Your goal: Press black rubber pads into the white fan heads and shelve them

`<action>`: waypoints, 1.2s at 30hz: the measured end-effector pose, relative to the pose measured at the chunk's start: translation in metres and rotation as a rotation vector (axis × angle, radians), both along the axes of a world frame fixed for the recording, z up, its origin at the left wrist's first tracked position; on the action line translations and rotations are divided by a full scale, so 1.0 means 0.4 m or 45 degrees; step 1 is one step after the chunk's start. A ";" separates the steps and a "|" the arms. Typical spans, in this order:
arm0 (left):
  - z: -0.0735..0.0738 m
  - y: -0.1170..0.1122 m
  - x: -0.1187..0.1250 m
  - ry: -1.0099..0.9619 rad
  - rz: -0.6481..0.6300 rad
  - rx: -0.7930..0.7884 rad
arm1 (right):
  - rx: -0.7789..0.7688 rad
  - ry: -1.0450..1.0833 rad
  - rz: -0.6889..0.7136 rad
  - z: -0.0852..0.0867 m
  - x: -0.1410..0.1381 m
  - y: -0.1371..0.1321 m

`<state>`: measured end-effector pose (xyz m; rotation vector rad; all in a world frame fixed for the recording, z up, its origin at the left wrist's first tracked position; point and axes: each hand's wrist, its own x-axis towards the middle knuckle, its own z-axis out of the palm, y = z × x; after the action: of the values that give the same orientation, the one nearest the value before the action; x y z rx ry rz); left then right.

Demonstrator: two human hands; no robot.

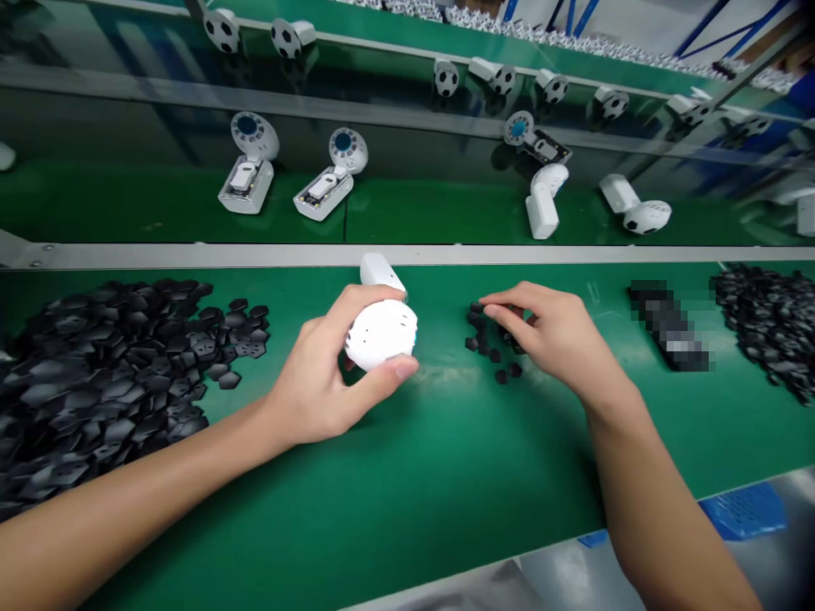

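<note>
My left hand (324, 373) grips a white rounded housing (380, 335) from below and behind, with the thumb across its front. A white oblong body (382, 273) sticks out beyond it, toward the far side of the belt. My right hand (548, 327) curves over a small heap of black hexagonal pieces (490, 356) on the green belt (433, 458). Its fingertips touch the heap, and I cannot tell whether they pinch a piece. Much larger heaps of black hexagons lie to the left (108, 373) and right (773, 331).
A pixelated dark patch (668, 327) lies on the belt at right. Beyond a metal rail (407, 255), a higher green shelf (407, 204) holds several white units, some with black-patched ball shells (646, 216). A blue plastic piece (744, 509) sits below the near edge.
</note>
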<state>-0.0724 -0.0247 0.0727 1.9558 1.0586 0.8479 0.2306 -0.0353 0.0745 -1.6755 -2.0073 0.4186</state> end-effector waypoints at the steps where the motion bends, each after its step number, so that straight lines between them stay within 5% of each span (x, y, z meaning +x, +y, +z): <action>1: 0.001 0.002 -0.002 -0.022 0.004 0.001 | -0.013 -0.042 0.021 -0.009 0.009 0.007; 12: -0.012 0.004 -0.011 -0.120 0.141 -0.038 | -0.047 -0.157 -0.042 -0.059 -0.035 0.031; 18: -0.051 -0.010 0.002 -0.350 0.022 -0.345 | 0.093 -0.276 -0.102 -0.053 -0.047 0.028; 23: -0.085 -0.002 0.008 -0.410 -0.090 -0.495 | 0.138 0.203 -0.053 -0.027 -0.087 -0.009; 30: -0.081 -0.017 0.008 -0.149 -0.124 -0.176 | -0.441 1.095 -0.009 -0.006 -0.189 -0.074; 36: -0.085 -0.035 0.016 -0.083 -0.163 -0.011 | -0.653 1.290 0.028 -0.010 -0.224 -0.091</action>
<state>-0.0661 -0.0387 0.0387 1.9526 0.8879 0.8288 0.1412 -0.0716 0.0706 -1.2484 -1.1888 1.5239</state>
